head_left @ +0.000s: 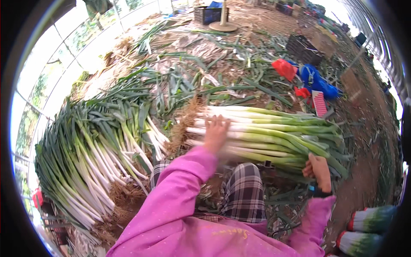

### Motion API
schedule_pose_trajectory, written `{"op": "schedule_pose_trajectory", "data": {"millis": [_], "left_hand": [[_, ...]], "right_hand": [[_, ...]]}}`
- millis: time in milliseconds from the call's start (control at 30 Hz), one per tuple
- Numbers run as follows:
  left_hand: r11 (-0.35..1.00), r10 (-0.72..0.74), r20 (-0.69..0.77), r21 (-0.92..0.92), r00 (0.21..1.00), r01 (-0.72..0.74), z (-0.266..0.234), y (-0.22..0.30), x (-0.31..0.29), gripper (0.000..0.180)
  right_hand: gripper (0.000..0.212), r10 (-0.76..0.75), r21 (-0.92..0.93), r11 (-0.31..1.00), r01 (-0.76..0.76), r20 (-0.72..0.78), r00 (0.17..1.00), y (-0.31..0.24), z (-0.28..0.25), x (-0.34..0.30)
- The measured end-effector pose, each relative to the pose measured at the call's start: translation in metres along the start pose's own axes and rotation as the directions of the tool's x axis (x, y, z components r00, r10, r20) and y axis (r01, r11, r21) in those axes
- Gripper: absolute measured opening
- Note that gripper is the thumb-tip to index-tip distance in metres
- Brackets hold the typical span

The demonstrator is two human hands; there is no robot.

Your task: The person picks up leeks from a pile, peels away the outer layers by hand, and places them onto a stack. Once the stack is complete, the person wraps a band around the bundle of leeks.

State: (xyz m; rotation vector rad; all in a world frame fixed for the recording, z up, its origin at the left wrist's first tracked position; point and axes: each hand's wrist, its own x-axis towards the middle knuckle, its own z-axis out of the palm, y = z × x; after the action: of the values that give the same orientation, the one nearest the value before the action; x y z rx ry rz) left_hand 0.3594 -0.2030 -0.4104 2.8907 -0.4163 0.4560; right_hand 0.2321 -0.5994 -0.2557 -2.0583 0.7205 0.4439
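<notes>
Beyond the leeks (262, 129), a black crate (205, 16) holds something blue (215, 4); left hand (216, 132) spread, right hand (318, 168) curled, its hold unclear.

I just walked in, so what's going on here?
A person's bare left hand lies on a row of long white and green leek-like stalks. The bare right hand is at their leafy ends; its grip is unclear. A heap of similar stalks lies to the left, and white and green bundles with red ends sit at lower right.
</notes>
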Motion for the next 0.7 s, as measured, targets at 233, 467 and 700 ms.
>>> {"op": "schedule_pose_trajectory", "data": {"millis": [233,467,700], "left_hand": [[0.987,-0.088,0.141,-0.119,0.986,0.105,0.007,0.005,0.003,0.047],[0.993,0.018,0.363,-0.117,0.932,0.027,-0.018,-0.025,0.028,0.063],[0.905,0.171,0.312,-0.424,0.935,-0.024,-0.035,-0.106,0.019,0.060]], "right_hand": [[0.102,-0.746,-0.951,0.076,0.301,0.146,0.650,-0.088,0.110,0.036],[0.125,-0.519,-0.916,0.142,0.375,0.254,0.816,-0.116,0.113,0.068],[0.119,-0.557,-0.926,0.109,0.361,0.244,0.794,-0.107,0.118,0.066]]}}
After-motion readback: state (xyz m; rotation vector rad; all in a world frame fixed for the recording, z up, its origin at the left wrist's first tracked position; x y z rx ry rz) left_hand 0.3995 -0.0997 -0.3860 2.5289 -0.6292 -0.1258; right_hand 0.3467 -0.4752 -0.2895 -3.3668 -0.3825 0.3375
